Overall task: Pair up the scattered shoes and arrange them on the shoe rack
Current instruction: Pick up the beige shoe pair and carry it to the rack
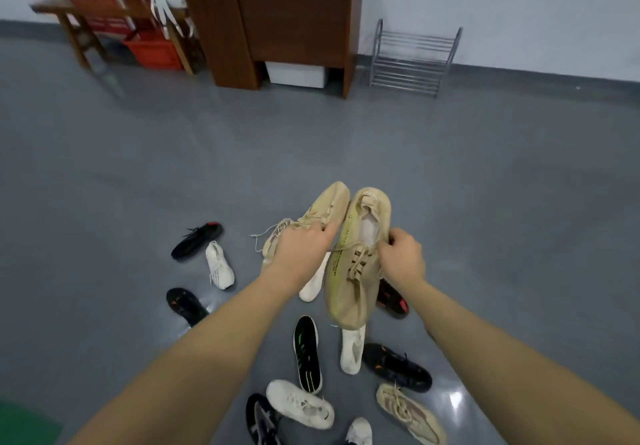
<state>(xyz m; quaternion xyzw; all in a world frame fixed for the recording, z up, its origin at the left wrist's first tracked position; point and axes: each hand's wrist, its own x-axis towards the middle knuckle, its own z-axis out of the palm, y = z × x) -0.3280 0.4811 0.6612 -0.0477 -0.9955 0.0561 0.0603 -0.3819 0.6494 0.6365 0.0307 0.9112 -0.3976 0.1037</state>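
I hold two matching beige knit sneakers side by side above the floor. My left hand (302, 248) grips the left beige sneaker (330, 202) over its laces. My right hand (401, 253) grips the right beige sneaker (353, 282) at its opening, toe toward me. The metal shoe rack (414, 58) stands against the far wall, right of a brown desk, its shelves bare. Several loose shoes lie on the grey floor under my arms: a white sneaker (219, 265), a black and green sneaker (306, 354), a tan sneaker (410, 413).
A brown wooden desk (277, 22) with a white box (297, 74) beneath it stands at the far wall. A wooden bench and red crate (156, 51) are at the far left. Open grey floor (311, 139) stretches between the shoes and the rack.
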